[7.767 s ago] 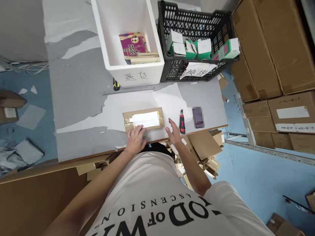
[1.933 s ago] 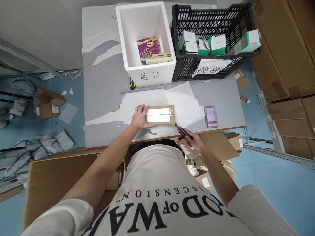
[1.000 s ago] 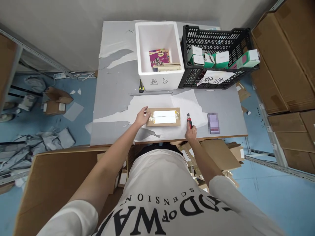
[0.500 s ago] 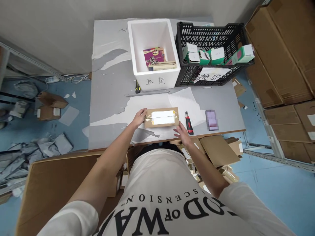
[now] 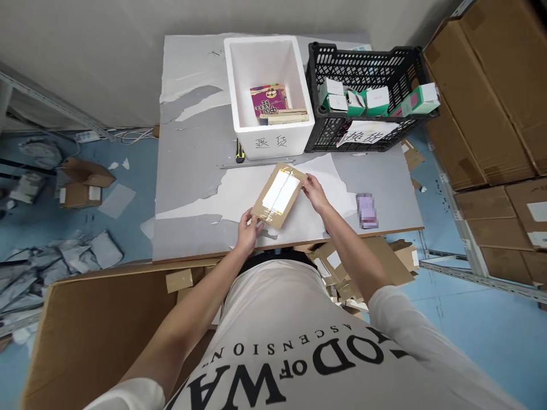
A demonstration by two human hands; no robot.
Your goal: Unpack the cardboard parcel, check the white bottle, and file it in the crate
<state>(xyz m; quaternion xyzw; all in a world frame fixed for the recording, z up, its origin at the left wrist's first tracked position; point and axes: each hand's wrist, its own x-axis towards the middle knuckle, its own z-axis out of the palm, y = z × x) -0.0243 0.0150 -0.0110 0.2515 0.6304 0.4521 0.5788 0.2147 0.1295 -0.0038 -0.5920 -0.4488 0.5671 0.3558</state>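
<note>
A white foam box (image 5: pixel 303 136) holding books (image 5: pixel 268 101) stands just beyond the hands, with a black plastic crate (image 5: pixel 329 135) of green-and-white cartons (image 5: pixel 378 101) past the right hand (image 5: pixel 315 192). A yellow-and-black utility knife (image 5: pixel 240 151) lies beyond the left hand (image 5: pixel 248 230); a blurred purple object (image 5: pixel 366 210) sits to the right hand's right. Between the hands is a taped cardboard parcel (image 5: pixel 280 193), label up, its long axis slanting from near left to far right. The left hand pinches its near-left corner, thumb and fingers bent; the right hand's curled fingers grip the far-right corner. Whether the parcel touches the table (image 5: pixel 188 148) cannot be told. Torn white sheeting (image 5: pixel 331 176) covers the grey tabletop around the hands. Stacked cardboard boxes (image 5: pixel 491 85) rise well to their right above a blue floor (image 5: pixel 448 324); a large open carton (image 5: pixel 106 330) gapes below the left hand.
</note>
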